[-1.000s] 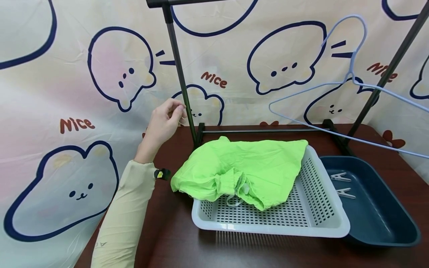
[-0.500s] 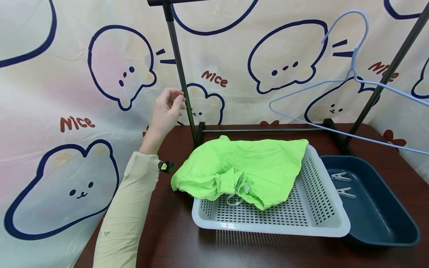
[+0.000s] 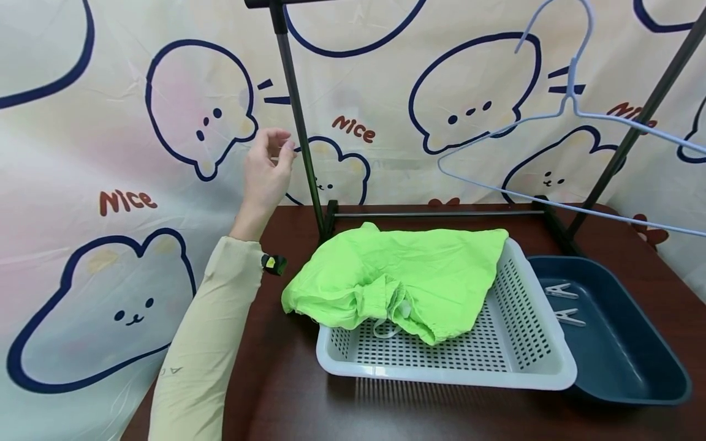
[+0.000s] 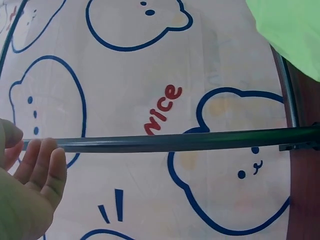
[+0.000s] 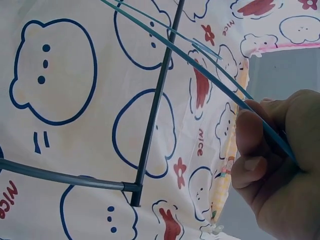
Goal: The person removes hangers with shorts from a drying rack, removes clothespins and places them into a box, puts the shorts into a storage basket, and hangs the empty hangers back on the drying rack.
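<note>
My left hand [image 3: 267, 174] is raised beside the left dark post [image 3: 300, 122] of a rack, its fingers loosely bent. In the left wrist view, the fingertips lie right at the post and nothing is held. Outside the head view, my right hand [image 5: 290, 195] grips a light blue hanger [image 3: 572, 79] by one end, fingers curled round its thin bar. The hanger is in the air at the upper right, its hook upward. A lime-green garment [image 3: 436, 263] with a white drawstring is draped over a white perforated basket [image 3: 447, 378], covering its back and left parts.
A dark teal basin [image 3: 623, 355] stands against the basket's right side, with two white clothespins [image 3: 561, 291] in it. The rack's lower bar [image 3: 441, 214] runs along the back of the brown table [image 3: 287, 392]. Behind hangs a patterned cloth [image 3: 380, 79].
My left hand has risen along the post. The hanger has moved up and slightly left. The garment, basket and basin have stayed in place.
</note>
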`<state>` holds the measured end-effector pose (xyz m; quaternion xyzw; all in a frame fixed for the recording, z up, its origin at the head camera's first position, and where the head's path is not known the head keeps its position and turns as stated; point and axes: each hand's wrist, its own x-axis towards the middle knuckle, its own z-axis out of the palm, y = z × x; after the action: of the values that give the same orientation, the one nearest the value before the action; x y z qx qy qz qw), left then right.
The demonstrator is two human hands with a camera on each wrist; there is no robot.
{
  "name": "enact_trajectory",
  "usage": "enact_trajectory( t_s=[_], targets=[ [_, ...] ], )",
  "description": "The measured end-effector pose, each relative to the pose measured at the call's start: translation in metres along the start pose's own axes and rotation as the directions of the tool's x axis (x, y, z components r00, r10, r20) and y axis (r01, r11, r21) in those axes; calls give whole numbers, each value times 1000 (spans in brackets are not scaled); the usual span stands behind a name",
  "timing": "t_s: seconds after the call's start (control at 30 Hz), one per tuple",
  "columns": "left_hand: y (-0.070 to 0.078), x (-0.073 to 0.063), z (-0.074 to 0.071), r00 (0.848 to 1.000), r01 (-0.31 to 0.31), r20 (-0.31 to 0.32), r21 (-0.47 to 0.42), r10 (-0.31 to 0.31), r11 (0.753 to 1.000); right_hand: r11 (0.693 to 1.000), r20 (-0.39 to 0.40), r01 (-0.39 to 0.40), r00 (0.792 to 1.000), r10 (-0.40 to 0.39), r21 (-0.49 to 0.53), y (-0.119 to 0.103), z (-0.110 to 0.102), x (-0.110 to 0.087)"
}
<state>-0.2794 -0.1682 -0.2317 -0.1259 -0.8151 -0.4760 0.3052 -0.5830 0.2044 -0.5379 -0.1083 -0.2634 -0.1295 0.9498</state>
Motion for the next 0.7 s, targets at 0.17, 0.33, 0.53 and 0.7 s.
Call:
enact_trajectory(
  t_s=[0.17, 0.33, 0.53, 0.7],
  targets=[
    [-6, 2, 5, 999, 34, 5, -27, -34, 999, 995, -100, 97, 991, -93, 33, 7, 6, -3],
    [-14, 3, 11, 999, 52, 6, -54, -52, 997, 1000, -19, 0, 1000, 0, -4, 2, -4, -25],
    [-18, 7, 16, 998, 61, -4, -63, -61, 996, 1000, -133, 11, 991, -15, -28, 7, -6, -95],
    [-19, 12, 18, 997, 81, -11, -60, -82, 995, 999, -252, 11, 967, -22, -43, 5, 11, -90]
  ],
)
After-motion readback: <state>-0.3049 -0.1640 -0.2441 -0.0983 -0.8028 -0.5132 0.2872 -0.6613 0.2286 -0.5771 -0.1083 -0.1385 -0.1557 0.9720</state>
